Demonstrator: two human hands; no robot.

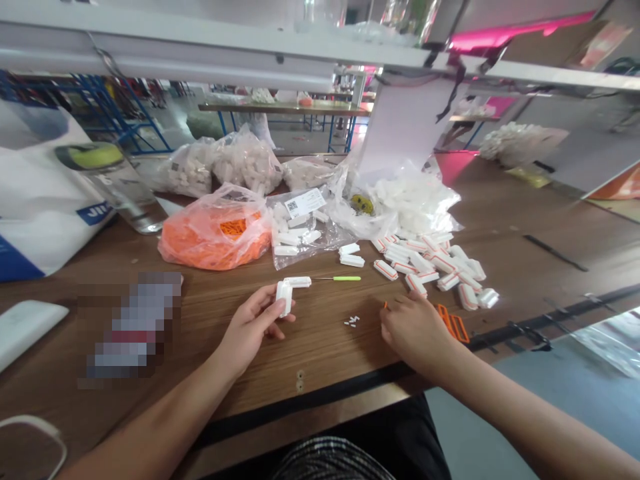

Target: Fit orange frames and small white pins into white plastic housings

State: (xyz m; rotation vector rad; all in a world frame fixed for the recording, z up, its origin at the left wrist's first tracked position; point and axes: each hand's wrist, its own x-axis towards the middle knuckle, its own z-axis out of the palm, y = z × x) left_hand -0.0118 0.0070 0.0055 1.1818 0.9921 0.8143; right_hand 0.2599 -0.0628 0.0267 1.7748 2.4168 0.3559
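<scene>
My left hand [254, 325] grips a small white plastic housing [285, 297] upright between thumb and fingers, just above the wooden table [320, 347]. My right hand [413, 328] rests on the table with fingers curled onto a small orange piece [385, 305], beside flat orange strips [453, 323]. Tiny white bits [353, 321] lie between my hands. Another white housing [297, 282] and a thin green-handled tool [343, 278] lie just beyond my left hand. A heap of white housings with orange rims [435, 267] spreads out beyond my right hand.
A clear bag of orange parts [215, 233] and several bags of white parts [245, 163] sit further back. A glass jar with a green lid [113, 187] and a white bag [35, 193] stand at the left. A white flat object [23, 327] lies near the left edge.
</scene>
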